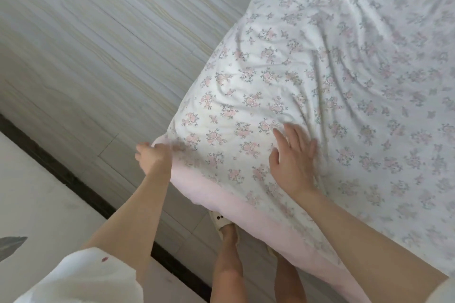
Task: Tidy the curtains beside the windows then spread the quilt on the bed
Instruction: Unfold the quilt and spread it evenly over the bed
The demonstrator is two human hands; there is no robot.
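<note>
White short sleeve (pixel 81 275) at bottom left is nearest the lens, bare forearms reaching out from it. Left hand (pixel 154 157) is pinched closed on the corner of the white quilt with small pink flower print and plain pink underside (pixel 283 86); right hand (pixel 294 160) lies flat on top, fingers apart, gripping nothing. Quilt sits on the bed, corner hanging off the near edge, pink underside showing along the side. Step in hand, as I judge it: squaring this corner and smoothing.

To do it well: pull corner outward and down with left hand while right hand sweeps away from it, towards the diagonal creases fanning across the middle. Keep tension even or creases just shift.

Around: pale grey wood-grain plank floor (pixel 98 44), dark strip (pixel 73 179) beside a white surface at lower left. Cream slipper with dark dots (pixel 222 221) on one foot, right against the bed side. Feet close under the overhang, could tread on hanging edge. Curtains not in view.
</note>
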